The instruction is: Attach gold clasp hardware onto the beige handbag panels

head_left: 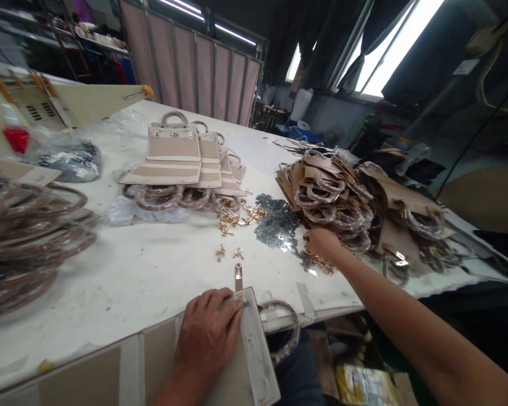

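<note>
My left hand (pixel 209 332) lies flat, fingers stretched out, on a beige handbag panel (pixel 152 361) at the near table edge. A plastic-wrapped handle (pixel 294 332) sticks out from the panel's right end. Past my fingertips, a short strap with a metal fitting (pixel 238 276) points away from me. My right hand (pixel 324 242) reaches to the right, its fingers curled at the edge of a heap of grey metal plates (pixel 275 220); whatever is in them is hidden. Gold-coloured fittings (pixel 322 264) lie just below that hand, and more gold fittings (pixel 241 217) lie left of the plates.
Behind the fittings stand stacked beige bag panels (pixel 173 146) with wrapped handles. A tall pile of brown bag pieces (pixel 330 192) rises beside my right hand. More wrapped handles (pixel 34 242) are stacked at the left, near a plastic bag of dark parts (pixel 74 160) and a red bottle (pixel 16 135).
</note>
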The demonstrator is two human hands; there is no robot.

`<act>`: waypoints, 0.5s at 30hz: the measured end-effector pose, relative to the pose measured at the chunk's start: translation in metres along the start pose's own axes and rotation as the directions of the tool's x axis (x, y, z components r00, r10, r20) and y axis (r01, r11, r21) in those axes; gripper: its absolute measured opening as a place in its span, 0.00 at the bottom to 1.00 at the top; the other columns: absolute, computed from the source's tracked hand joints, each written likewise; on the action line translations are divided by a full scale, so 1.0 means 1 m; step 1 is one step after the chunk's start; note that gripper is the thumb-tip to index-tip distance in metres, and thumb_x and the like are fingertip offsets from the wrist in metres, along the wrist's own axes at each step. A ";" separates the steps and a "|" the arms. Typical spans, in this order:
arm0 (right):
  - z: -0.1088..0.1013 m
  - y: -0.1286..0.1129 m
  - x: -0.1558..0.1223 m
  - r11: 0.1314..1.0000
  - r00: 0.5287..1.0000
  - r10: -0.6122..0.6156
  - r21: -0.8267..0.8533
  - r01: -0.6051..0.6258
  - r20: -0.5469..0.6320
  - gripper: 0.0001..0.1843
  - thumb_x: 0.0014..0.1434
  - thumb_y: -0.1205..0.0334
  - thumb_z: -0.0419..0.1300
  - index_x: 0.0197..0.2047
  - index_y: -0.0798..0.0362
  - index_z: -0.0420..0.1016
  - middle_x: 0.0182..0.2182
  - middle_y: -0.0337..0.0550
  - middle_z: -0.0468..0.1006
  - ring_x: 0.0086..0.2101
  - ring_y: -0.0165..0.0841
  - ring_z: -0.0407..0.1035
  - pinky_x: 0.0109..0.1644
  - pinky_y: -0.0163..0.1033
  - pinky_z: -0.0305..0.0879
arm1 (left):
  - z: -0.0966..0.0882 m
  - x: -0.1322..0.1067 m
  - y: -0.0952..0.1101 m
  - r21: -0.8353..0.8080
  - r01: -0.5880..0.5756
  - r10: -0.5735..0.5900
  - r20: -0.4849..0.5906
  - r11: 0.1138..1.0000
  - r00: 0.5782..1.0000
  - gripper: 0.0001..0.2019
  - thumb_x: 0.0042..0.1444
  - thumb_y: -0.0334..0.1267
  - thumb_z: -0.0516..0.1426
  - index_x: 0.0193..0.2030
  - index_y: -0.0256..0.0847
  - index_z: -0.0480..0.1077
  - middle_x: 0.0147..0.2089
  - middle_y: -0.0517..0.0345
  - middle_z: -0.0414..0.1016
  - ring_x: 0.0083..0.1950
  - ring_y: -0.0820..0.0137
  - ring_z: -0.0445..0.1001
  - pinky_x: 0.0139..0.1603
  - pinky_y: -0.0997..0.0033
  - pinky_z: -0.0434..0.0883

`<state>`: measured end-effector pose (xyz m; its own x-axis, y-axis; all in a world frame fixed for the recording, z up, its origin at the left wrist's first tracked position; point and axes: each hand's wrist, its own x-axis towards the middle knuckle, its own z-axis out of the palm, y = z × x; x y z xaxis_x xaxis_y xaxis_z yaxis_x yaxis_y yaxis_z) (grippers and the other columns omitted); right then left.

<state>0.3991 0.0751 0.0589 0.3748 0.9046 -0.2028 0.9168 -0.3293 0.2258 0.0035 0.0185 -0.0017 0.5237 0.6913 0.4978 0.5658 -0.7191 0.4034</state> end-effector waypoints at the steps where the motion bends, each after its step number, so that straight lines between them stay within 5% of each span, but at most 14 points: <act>1: 0.000 -0.004 0.001 1.000 1.000 -0.011 -0.009 0.011 0.002 0.18 0.61 0.66 0.60 0.51 0.56 0.87 0.48 0.64 0.86 0.50 0.51 0.80 0.55 0.48 0.73 | 0.000 0.000 0.000 0.003 0.003 -0.003 0.000 1.000 1.000 0.09 0.69 0.33 0.59 0.49 0.48 0.79 0.51 0.53 0.80 0.52 0.57 0.75 0.52 0.51 0.68; 5: -0.001 -0.021 0.003 0.999 0.999 -0.032 -0.012 0.032 -0.014 0.18 0.62 0.66 0.59 0.50 0.58 0.86 0.47 0.64 0.86 0.50 0.49 0.80 0.56 0.45 0.72 | -0.002 0.000 0.002 0.004 0.009 -0.009 0.008 1.000 1.000 0.09 0.68 0.33 0.59 0.50 0.47 0.79 0.51 0.53 0.80 0.52 0.57 0.75 0.52 0.52 0.68; 10: -0.001 -0.023 -0.002 0.999 0.997 -0.038 0.015 0.039 -0.062 0.21 0.63 0.63 0.58 0.57 0.47 0.84 0.51 0.53 0.86 0.52 0.44 0.79 0.54 0.41 0.72 | -0.003 0.000 0.003 -0.013 0.026 -0.026 0.007 1.000 1.000 0.09 0.68 0.33 0.59 0.49 0.48 0.79 0.52 0.53 0.80 0.52 0.57 0.75 0.53 0.52 0.67; 15: 0.002 -0.019 -0.001 1.000 0.998 -0.012 0.020 0.013 -0.059 0.18 0.63 0.63 0.58 0.52 0.50 0.86 0.46 0.56 0.86 0.48 0.46 0.81 0.52 0.43 0.73 | -0.004 0.001 0.003 0.001 0.022 -0.022 0.018 1.000 1.000 0.09 0.68 0.32 0.60 0.49 0.48 0.79 0.51 0.53 0.80 0.52 0.56 0.75 0.52 0.52 0.68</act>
<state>0.3820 0.0795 0.0526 0.3554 0.9228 -0.1488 0.9242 -0.3231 0.2036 0.0034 0.0163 0.0027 0.5223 0.7081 0.4753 0.5780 -0.7037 0.4131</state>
